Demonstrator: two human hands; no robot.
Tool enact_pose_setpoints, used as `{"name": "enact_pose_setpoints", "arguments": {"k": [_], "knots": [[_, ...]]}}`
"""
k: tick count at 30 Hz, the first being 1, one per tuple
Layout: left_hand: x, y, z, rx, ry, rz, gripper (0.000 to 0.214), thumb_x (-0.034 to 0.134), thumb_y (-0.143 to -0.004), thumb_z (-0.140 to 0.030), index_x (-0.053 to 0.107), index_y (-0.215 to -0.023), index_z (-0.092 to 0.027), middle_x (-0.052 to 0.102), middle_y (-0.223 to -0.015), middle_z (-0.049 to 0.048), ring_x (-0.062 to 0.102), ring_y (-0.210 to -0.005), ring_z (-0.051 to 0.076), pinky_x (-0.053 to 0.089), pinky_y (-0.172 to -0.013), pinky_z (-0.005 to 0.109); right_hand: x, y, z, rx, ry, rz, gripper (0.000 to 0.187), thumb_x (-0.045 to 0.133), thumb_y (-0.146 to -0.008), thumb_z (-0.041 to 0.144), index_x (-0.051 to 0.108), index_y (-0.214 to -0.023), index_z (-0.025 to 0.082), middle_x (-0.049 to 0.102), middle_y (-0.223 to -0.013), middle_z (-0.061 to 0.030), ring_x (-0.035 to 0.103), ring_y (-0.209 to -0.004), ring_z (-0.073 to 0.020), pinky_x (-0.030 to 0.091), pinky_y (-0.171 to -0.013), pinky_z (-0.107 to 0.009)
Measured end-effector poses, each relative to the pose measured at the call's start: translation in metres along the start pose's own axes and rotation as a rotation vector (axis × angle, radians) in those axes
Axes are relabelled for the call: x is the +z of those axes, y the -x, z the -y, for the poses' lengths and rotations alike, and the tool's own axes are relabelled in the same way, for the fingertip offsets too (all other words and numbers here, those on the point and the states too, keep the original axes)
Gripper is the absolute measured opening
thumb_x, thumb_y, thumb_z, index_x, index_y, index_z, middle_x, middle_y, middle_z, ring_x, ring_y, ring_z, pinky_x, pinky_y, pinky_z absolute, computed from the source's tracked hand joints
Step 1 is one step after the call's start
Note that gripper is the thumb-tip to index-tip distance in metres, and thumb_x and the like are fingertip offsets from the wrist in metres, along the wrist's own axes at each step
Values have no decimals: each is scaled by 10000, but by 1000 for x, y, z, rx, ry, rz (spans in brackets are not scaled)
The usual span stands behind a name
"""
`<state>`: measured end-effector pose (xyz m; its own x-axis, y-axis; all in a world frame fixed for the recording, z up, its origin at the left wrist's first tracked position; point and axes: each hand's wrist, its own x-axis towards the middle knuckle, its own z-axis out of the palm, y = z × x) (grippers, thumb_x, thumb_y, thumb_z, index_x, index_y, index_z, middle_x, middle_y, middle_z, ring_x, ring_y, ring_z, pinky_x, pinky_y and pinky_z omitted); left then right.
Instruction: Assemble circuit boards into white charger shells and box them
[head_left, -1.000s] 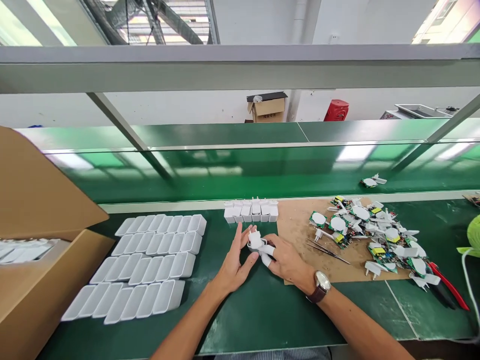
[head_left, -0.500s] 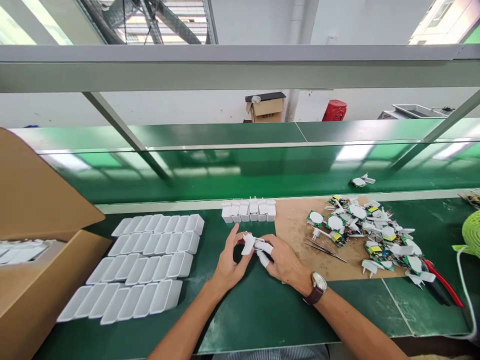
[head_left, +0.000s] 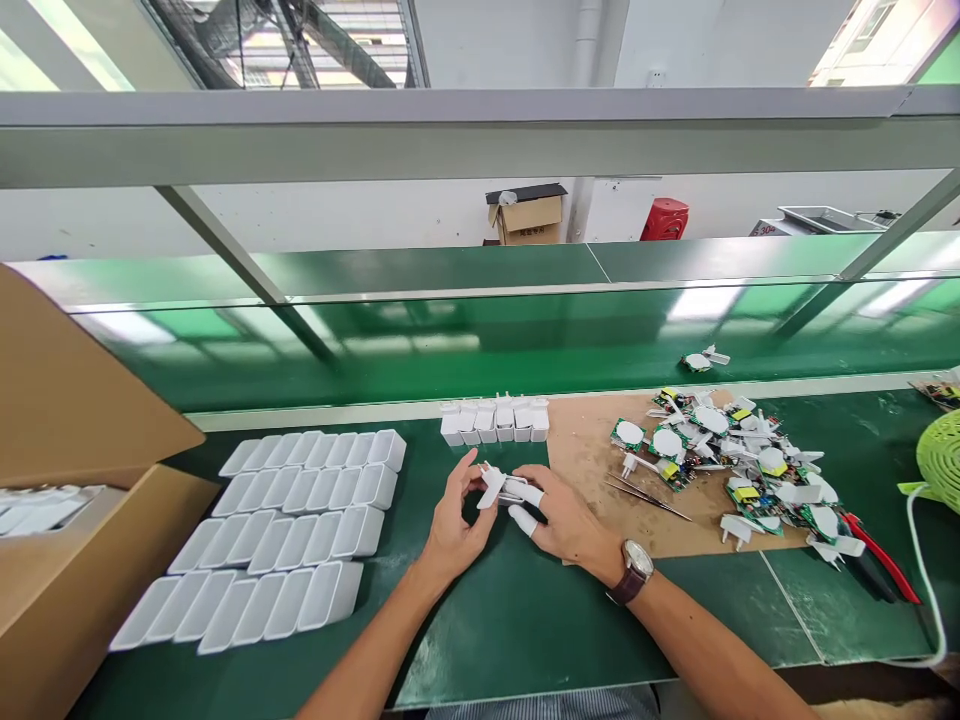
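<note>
Between my two hands is a small white plastic plug part, held just above the green bench top. My left hand pinches its left end between thumb and fingers. My right hand grips it from the other side; white covers wrap the tips of its thumb and index finger. Most of the part's right side hides behind those fingers. Just beyond my hands stands a row of white plastic housings. To the right, a pile of circuit boards with white plug pieces lies on a brown cardboard sheet, near tweezers.
Rows of white open trays cover the left of the bench, beside an open cardboard box. Red-handled pliers and a green coil lie at the far right. One board rests on the back ledge.
The white part has turned slightly between my fingers, and my right fingertips have shifted a little on it. The whole view has moved slightly.
</note>
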<state>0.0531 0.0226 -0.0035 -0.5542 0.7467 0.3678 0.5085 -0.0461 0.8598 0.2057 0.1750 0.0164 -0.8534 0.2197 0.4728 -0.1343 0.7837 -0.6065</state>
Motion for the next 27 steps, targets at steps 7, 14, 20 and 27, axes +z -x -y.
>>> {"name": "enact_pose_setpoints", "arguments": {"k": [7,14,20,27], "knots": [[2,-4,-2,37,26,-19,708,684,-960,-344,330,-1569,-276,671,-1266,113,714,-1068,224,620,-946,418,3,-4,0,67,-141,-54,318,548,-987,182,627,-1290,241,636,-1264,-126,650,-1126,-253,590,-965,-438],[6,0,-10,219,-108,-40,856,810,-868,-396,342,-1575,-282,664,-1324,135,688,-1149,293,610,-955,501,5,-12,1,657,-1004,-4,386,683,-928,533,663,-1162,227,735,-993,-59,728,-861,-239,639,-746,-397],[6,0,-14,329,-139,-134,824,797,-887,-413,359,-1571,-271,719,-1241,118,717,-1057,255,631,-873,415,9,-13,10,755,-1151,59,504,732,-848,652,661,-1079,211,740,-855,-39,738,-757,-241,632,-710,-412],[6,-2,-15,336,-132,-142,808,798,-883,-430,380,-1552,-254,722,-1221,122,717,-1042,247,634,-873,416,13,-11,8,781,-1160,86,537,710,-849,669,658,-1109,203,756,-855,-62,759,-818,-280,636,-752,-458]]}}
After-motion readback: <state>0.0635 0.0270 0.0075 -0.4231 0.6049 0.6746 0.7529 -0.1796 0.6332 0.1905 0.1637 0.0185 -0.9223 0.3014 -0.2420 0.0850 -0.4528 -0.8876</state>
